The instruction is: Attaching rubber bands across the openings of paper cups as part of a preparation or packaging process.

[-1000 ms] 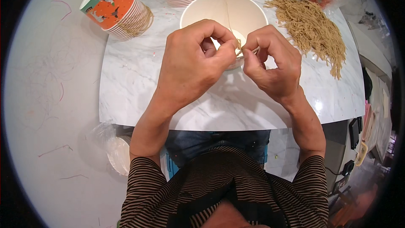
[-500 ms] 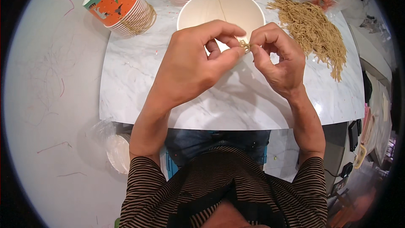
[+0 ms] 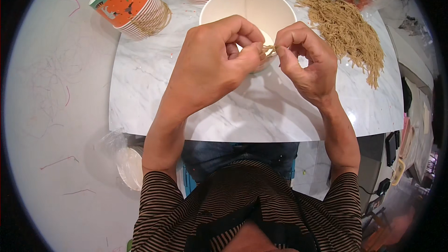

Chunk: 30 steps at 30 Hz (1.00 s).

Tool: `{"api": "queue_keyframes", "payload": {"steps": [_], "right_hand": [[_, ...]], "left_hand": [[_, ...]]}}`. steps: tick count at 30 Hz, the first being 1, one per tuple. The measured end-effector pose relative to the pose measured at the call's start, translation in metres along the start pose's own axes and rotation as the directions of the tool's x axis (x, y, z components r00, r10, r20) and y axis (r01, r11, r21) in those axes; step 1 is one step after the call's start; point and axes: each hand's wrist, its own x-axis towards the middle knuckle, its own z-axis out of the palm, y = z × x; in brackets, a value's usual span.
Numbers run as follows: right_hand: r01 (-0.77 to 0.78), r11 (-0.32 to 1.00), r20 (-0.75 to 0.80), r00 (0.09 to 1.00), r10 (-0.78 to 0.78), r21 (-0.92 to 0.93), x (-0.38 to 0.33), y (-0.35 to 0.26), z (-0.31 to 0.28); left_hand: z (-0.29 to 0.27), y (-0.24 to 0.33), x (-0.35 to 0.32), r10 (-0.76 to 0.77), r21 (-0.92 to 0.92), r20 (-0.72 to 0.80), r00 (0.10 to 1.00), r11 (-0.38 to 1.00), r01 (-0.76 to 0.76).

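Two hands are meeting just in front of a white cup (image 3: 247,7) on a marble table (image 3: 261,112), pinching one small bunch of tan strands (image 3: 269,49) between them. Left hand (image 3: 212,63) is closing thumb and fingers on one end; right hand (image 3: 305,60) is gripping the other. Strands look thin, dry and brittle, so pulling hard could snap them, or loose bits could be dropping into the cup or onto the table. Right of the cup, a heap (image 3: 347,30) of the same strands is lying.
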Motion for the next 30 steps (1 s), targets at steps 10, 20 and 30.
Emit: {"api": "queue_keyframes", "payload": {"steps": [10,20,30], "right_hand": [[0.013,1.0,0.009,1.0,-0.013,-0.008,0.0,-0.001,0.002],[-0.066,0.997,-0.008,0.998,0.067,0.042,-0.002,-0.004,0.003],[0.146,0.955,0.01,0.989,-0.149,-0.259,0.002,-0.01,0.002]], "left_hand": [[0.002,-0.002,0.002,-0.016,0.029,-0.011,1.0,0.999,0.016],[-0.005,0.003,0.002,-0.034,0.043,0.071,0.997,0.999,0.031],[-0.002,0.005,0.002,-0.042,0.037,0.067,0.997,0.999,0.04]]}}
